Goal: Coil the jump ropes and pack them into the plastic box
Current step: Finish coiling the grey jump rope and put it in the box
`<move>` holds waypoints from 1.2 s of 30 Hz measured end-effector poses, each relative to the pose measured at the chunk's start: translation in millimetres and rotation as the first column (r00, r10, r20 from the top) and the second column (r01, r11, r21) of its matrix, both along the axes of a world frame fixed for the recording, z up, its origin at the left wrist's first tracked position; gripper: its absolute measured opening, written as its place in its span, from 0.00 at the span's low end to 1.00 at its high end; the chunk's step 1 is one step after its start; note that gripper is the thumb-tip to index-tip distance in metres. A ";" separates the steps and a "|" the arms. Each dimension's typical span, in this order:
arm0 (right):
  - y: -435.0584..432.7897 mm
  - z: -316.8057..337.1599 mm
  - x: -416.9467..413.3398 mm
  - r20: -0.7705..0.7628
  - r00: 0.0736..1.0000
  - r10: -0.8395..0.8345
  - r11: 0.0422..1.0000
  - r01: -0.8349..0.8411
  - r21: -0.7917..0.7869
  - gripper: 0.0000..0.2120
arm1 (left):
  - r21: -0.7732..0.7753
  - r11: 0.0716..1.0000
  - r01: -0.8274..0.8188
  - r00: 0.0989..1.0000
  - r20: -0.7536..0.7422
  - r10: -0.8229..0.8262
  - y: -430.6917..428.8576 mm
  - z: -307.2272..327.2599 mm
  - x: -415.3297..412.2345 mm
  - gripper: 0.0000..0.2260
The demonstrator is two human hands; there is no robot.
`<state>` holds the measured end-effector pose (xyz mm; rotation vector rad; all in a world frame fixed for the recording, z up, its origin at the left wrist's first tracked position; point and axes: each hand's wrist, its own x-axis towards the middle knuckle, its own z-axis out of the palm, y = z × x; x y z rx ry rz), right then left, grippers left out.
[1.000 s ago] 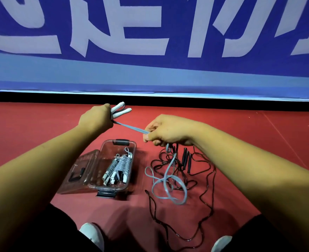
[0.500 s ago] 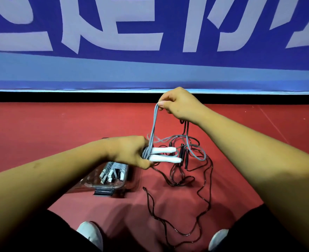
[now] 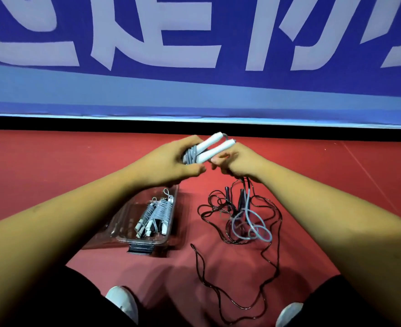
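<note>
My left hand grips the two white handles of a grey jump rope together with the turns wound round them. My right hand is close beside it, fingers curled on the grey cord, whose loose tail hangs to the floor in loops. A clear plastic box lies open on the red floor under my left forearm, with coiled grey ropes inside. A black jump rope sprawls uncoiled on the floor to the right of the box.
A blue banner with large white characters stands along the back edge of the red floor. My white shoes show at the bottom between dark trouser legs. The box's lid lies open on its left.
Both hands rose and came together. The handles, which pointed right, now point up and to the right. My right hand dropped from above to beside my left, and more cord is wound on.
</note>
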<state>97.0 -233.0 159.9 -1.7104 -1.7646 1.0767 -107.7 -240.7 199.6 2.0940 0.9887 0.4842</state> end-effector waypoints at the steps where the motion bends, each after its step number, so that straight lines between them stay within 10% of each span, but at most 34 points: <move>1: -2.1 -2.2 -3.2 -0.019 1.000 0.023 0.999 -0.023 -0.040 0.12 | -0.052 0.997 -0.058 0.998 0.031 0.060 4.8 1.6 -2.5 0.09; 13: -21.5 3.6 -40.4 -0.078 0.983 0.164 0.968 -0.176 -0.177 0.13 | -0.122 0.862 -0.492 0.871 -0.060 0.488 81.9 -10.1 -76.0 0.10; 20: -29.2 15.2 -44.5 -0.122 0.981 0.154 0.971 -0.173 -0.163 0.14 | 0.302 0.828 -0.472 0.796 -0.258 0.548 90.0 -22.4 -78.9 0.10; 25: -32.0 21.6 -46.0 0.009 0.982 0.190 0.975 -0.188 -0.119 0.17 | 0.322 0.784 -0.530 0.728 -0.302 0.616 92.6 -27.9 -81.0 0.09; 32: -28.0 38.4 -44.9 0.332 0.915 0.228 0.938 -0.298 0.176 0.15 | 0.220 0.963 -0.154 0.510 -0.817 0.268 64.6 -42.7 -56.7 0.12; 36: -9.2 46.8 -17.1 0.245 0.969 0.007 0.946 -0.086 0.313 0.14 | 0.064 0.991 0.114 0.578 -0.816 -0.013 35.9 -66.8 -23.7 0.20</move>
